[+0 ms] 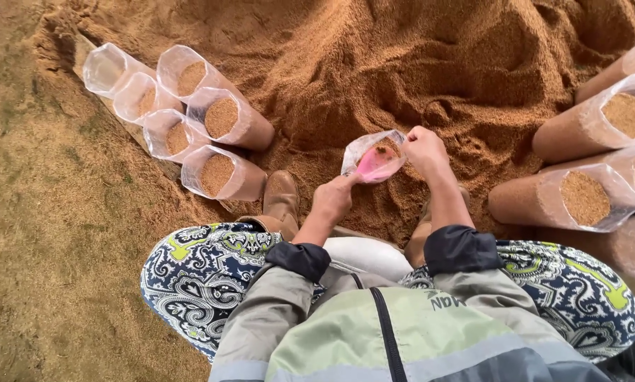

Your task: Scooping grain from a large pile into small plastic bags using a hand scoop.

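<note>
The left hand [334,198] is gripping a pink scoop [377,164], fingers closed on its handle; the right hand [425,148] is pinching the rim of a clear plastic bag [365,146], which is hanging open between both hands; the scoop is tipping into it, just above the sawdust heap [402,64]; filled bags [222,120] are lying left of the left hand

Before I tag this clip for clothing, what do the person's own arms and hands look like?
Both hands are bare, no gloves, rings or watch visible. The left hand and right hand come out of dark navy cuffs pushed up the forearms. Above the cuffs the sleeves are grey-olive, part of a jacket with a pale green front, a dark zip and lighter grey bands low down.
</note>
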